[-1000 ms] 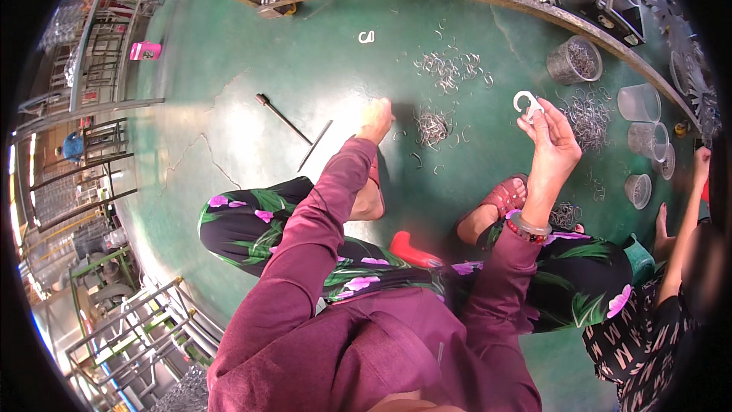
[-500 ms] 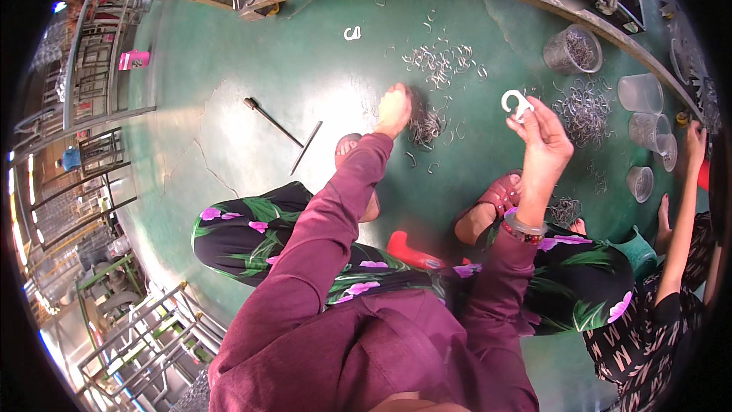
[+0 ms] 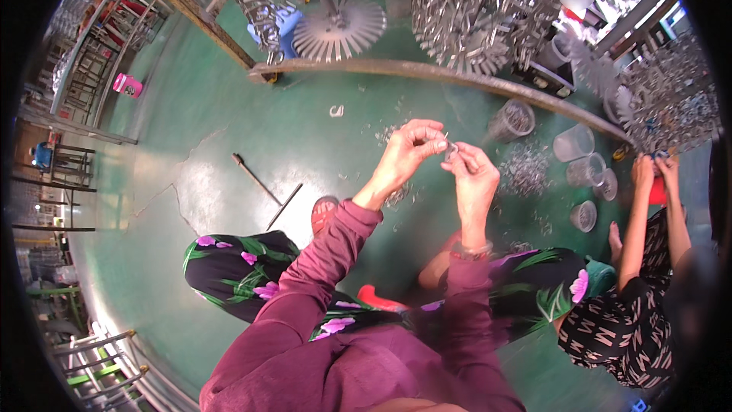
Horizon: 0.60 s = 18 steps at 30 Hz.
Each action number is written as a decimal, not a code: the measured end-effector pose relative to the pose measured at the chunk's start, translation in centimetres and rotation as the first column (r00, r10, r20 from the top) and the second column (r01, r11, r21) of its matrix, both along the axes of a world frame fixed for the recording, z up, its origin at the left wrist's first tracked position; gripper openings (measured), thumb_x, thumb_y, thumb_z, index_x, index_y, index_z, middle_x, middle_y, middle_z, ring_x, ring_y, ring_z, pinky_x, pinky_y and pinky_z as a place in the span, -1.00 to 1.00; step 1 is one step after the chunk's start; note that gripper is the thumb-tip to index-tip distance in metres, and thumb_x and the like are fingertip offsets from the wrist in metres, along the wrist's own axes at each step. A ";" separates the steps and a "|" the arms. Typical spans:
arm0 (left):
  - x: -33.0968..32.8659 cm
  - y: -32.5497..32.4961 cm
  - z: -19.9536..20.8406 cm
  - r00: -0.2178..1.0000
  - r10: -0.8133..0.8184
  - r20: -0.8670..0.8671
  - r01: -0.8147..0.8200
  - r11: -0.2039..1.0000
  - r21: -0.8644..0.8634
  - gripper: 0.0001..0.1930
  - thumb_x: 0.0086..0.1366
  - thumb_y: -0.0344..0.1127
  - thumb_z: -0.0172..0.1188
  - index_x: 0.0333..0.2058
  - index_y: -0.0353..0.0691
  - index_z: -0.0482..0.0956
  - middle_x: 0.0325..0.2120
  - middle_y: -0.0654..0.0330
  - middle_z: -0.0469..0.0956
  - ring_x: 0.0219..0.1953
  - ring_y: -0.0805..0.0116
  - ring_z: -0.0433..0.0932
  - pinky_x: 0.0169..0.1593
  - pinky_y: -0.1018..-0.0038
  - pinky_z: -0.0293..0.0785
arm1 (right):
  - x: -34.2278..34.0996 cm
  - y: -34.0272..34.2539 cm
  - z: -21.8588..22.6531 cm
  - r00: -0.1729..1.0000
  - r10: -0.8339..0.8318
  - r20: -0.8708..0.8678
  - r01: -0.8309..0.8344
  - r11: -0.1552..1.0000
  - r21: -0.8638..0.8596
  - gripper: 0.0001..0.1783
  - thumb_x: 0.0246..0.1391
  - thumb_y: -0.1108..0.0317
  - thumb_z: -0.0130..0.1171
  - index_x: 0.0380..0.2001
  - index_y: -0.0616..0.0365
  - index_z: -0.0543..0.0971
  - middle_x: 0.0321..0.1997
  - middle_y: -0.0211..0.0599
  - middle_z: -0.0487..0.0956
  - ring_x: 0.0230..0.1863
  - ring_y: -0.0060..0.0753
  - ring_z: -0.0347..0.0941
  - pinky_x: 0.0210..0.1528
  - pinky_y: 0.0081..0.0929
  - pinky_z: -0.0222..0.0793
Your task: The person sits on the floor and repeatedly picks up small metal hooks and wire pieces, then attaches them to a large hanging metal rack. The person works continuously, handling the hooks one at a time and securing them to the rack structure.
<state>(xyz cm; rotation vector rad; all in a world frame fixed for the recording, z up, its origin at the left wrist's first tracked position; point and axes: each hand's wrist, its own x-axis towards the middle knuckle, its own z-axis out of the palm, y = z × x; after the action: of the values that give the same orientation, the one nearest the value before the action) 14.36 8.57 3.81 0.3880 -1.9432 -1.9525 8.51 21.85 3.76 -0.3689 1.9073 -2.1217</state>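
Observation:
My left hand (image 3: 412, 154) and my right hand (image 3: 474, 177) are raised in front of me, their fingertips almost meeting. The right fingers pinch the small hook-shaped piece (image 3: 451, 151), which was plainly white a moment ago and is now mostly covered. My left thumb and fingers are closed at its other side; what they hold is too small to make out. Below the hands, a small heap of curved metal pieces (image 3: 398, 195) lies on the floor, partly hidden. Another white hook piece (image 3: 336, 111) lies farther off on the green floor.
A bigger heap of metal pieces (image 3: 524, 170) lies to the right, beside a filled tub (image 3: 511, 120) and clear containers (image 3: 573, 143). A T-shaped rod (image 3: 259, 181) lies at left. Metal racks (image 3: 457, 23) stand beyond a rusty rail (image 3: 381, 67). At right, another person's hands (image 3: 654, 170) work.
My left hand has risen from the small heap on the floor to meet my right hand. The right hand has moved left with the hook piece. The view has tilted up towards the racks.

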 end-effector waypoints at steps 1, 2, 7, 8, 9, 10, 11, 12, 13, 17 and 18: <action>0.0 0.1 0.1 0.999 0.042 -0.035 -0.047 0.982 -0.182 -0.85 0.09 -0.33 0.28 -0.36 -0.22 0.61 -0.10 0.11 0.46 -0.04 0.26 0.39 0.02 0.38 0.32 | 0.1 -0.2 0.7 0.999 0.011 -0.038 -0.010 1.000 0.026 -0.81 0.04 0.61 0.09 -0.24 0.41 0.51 -0.34 -0.20 0.61 -0.41 -0.46 0.57 -0.38 -0.65 0.47; -0.4 0.2 0.8 0.993 0.083 -0.089 -0.110 0.926 -0.361 -0.85 0.08 -0.33 0.29 -0.36 -0.21 0.61 -0.09 0.10 0.45 -0.03 0.23 0.38 0.02 0.38 0.32 | 0.1 -0.2 1.8 0.999 0.019 -0.040 -0.017 0.999 0.036 -0.81 0.05 0.60 0.09 -0.22 0.43 0.50 -0.33 -0.20 0.60 -0.40 -0.46 0.57 -0.36 -0.64 0.48; 0.0 1.8 4.6 0.967 0.129 -0.220 -0.213 0.884 -0.417 -0.87 0.11 -0.35 0.25 -0.36 -0.24 0.57 -0.15 0.11 0.49 -0.10 0.28 0.43 -0.01 0.38 0.34 | 0.8 0.3 5.4 0.990 0.062 -0.128 -0.050 0.994 0.099 -0.75 0.05 0.58 0.12 -0.17 0.44 0.50 -0.30 -0.20 0.59 -0.38 -0.49 0.54 -0.33 -0.62 0.51; 0.1 1.9 5.1 0.965 0.115 -0.237 -0.199 0.909 -0.367 -0.87 0.13 -0.36 0.24 -0.36 -0.24 0.56 -0.15 0.12 0.49 -0.12 0.31 0.44 -0.02 0.40 0.34 | 0.7 0.2 5.8 0.986 0.082 -0.147 -0.072 0.995 0.074 -0.74 0.05 0.57 0.13 -0.15 0.43 0.50 -0.30 -0.20 0.59 -0.37 -0.50 0.54 -0.33 -0.62 0.51; -0.2 1.6 5.3 0.959 0.075 -0.273 -0.137 0.967 -0.216 -0.90 0.20 -0.38 0.19 -0.33 -0.25 0.52 -0.20 0.17 0.51 -0.18 0.42 0.45 -0.06 0.49 0.36 | 0.5 0.1 6.3 0.981 0.102 -0.166 -0.095 0.994 0.050 -0.73 0.05 0.57 0.13 -0.14 0.42 0.51 -0.29 -0.20 0.59 -0.36 -0.51 0.54 -0.34 -0.63 0.51; -0.1 1.3 5.3 0.963 0.035 -0.269 -0.066 0.992 -0.108 -0.90 0.22 -0.38 0.16 -0.32 -0.26 0.50 -0.24 0.20 0.51 -0.18 0.44 0.46 -0.07 0.50 0.37 | 0.7 0.2 6.5 0.978 0.122 -0.167 -0.118 0.992 0.035 -0.72 0.05 0.56 0.14 -0.13 0.42 0.51 -0.29 -0.20 0.59 -0.36 -0.51 0.53 -0.34 -0.63 0.51; -0.3 0.8 5.5 0.963 -0.005 -0.269 0.006 1.000 0.002 -0.90 0.25 -0.38 0.14 -0.32 -0.28 0.48 -0.27 0.22 0.51 -0.19 0.46 0.47 -0.08 0.50 0.39 | 0.4 0.5 7.5 0.962 0.173 -0.212 -0.162 0.985 0.066 -0.71 0.06 0.56 0.13 -0.10 0.40 0.51 -0.32 -0.20 0.59 -0.38 -0.55 0.51 -0.39 -0.63 0.51; -0.5 0.3 5.7 0.961 -0.044 -0.274 0.077 0.991 0.111 -0.89 0.27 -0.37 0.11 -0.32 -0.29 0.46 -0.31 0.25 0.52 -0.19 0.47 0.48 -0.09 0.51 0.41 | -0.6 0.6 8.2 0.965 0.117 -0.233 -0.110 0.993 0.044 -0.72 0.06 0.55 0.13 -0.12 0.39 0.51 -0.34 -0.21 0.59 -0.40 -0.56 0.50 -0.43 -0.64 0.50; -0.7 0.2 6.8 0.950 -0.078 -0.302 0.125 0.982 0.142 -0.92 0.30 -0.40 0.07 -0.30 -0.30 0.44 -0.36 0.31 0.51 -0.22 0.54 0.49 -0.08 0.56 0.40 | -1.7 1.1 8.8 0.967 0.054 -0.248 -0.049 0.998 0.027 -0.73 0.07 0.53 0.14 -0.13 0.38 0.52 -0.36 -0.22 0.59 -0.43 -0.57 0.49 -0.46 -0.65 0.48; -2.1 -1.2 7.8 0.944 -0.097 -0.316 0.139 0.984 0.113 -0.91 0.26 -0.41 0.13 -0.29 -0.26 0.45 -0.37 0.27 0.55 -0.25 0.54 0.51 -0.09 0.55 0.39 | -5.8 -1.0 11.6 0.858 -0.193 -0.476 0.275 0.955 0.109 -0.81 0.01 0.40 0.24 -0.34 0.31 0.52 -0.48 -0.27 0.57 -0.55 -0.57 0.44 -0.54 -0.60 0.37; -2.6 -1.4 8.2 0.947 -0.105 -0.305 0.139 0.986 0.093 -0.91 0.26 -0.41 0.13 -0.29 -0.27 0.45 -0.38 0.27 0.55 -0.25 0.54 0.51 -0.10 0.56 0.39 | -6.9 -1.8 12.3 0.805 -0.230 -0.547 0.365 0.919 0.151 -0.79 -0.02 0.35 0.28 -0.43 0.25 0.51 -0.51 -0.25 0.57 -0.57 -0.51 0.45 -0.50 -0.51 0.36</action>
<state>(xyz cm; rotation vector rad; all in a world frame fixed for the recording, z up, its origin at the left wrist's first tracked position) 11.78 7.14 12.01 -0.0049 -1.7034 -2.0667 1.65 20.01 16.01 -0.6852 2.6728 -2.0665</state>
